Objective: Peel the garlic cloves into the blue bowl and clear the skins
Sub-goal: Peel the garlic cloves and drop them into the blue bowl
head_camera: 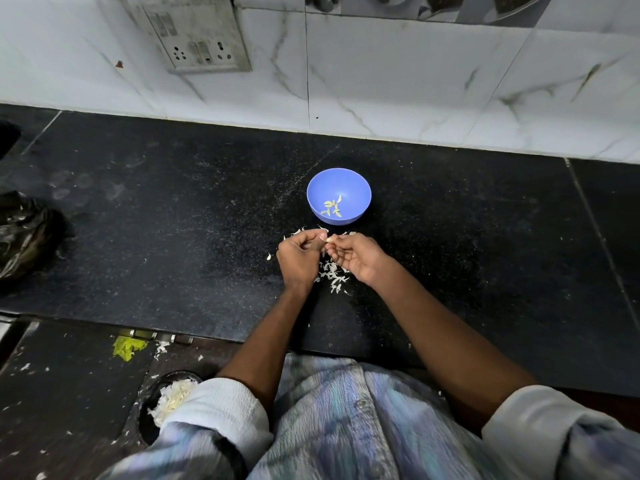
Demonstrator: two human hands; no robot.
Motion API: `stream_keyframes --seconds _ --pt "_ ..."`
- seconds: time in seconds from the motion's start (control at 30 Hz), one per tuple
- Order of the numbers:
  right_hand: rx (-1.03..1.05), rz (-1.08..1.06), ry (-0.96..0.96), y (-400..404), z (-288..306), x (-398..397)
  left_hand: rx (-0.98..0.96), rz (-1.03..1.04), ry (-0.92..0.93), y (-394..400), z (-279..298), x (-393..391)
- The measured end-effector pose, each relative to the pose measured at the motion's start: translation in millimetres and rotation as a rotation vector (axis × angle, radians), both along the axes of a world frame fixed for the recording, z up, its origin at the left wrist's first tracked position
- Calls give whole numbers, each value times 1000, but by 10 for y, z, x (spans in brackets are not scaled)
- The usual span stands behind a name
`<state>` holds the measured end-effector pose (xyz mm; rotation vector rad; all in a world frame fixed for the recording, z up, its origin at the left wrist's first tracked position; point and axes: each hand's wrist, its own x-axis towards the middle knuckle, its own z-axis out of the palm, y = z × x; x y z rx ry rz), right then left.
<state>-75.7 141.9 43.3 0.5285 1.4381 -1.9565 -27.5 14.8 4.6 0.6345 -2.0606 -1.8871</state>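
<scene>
1. Head view looks down on a wide black speckled stone counter (173,216), which fills the middle of the scene and runs back to the wall.
2. Behind it rises a white marble-patterned tiled wall (398,77), with a grimy grey switch-and-socket plate (199,39) set into it at upper left.
3. At the bottom, the person's pale blue-striped shirt (339,420) shows, both sleeves rolled up, bare forearms reaching forward over the counter edge.
4. A crumpled black plastic bag (26,233) lies at the far left of the counter, well apart from the work.
5. A small round blue plastic bowl (338,195) stands upright near the middle of the counter, just beyond the hands — a few peeled pale garlic cloves (331,206) lie at its bottom.
6. The left hand (299,258) and right hand (356,258) meet just in front of the bowl, fingers curled, together pinching one small whitish garlic clove (329,240) at their tips.
7. A scatter of thin white papery garlic skins (332,273) lies on the counter under and between the hands.
8. Down at lower left, a dark round bin (152,403) holds more white skins, with flecks strewn on the floor beside it.
</scene>
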Motion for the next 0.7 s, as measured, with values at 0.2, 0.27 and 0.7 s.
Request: stream_keyframes --seconds 0.2,0.27,0.7 --pt "82 -60 61 -18 -59 -12 177 69 -5 59 80 -4" --pt "267 -19 220 -12 -52 6 241 96 -17 77 93 0" --pt "479 146 431 -13 -76 46 123 30 17 -2 -35 47"
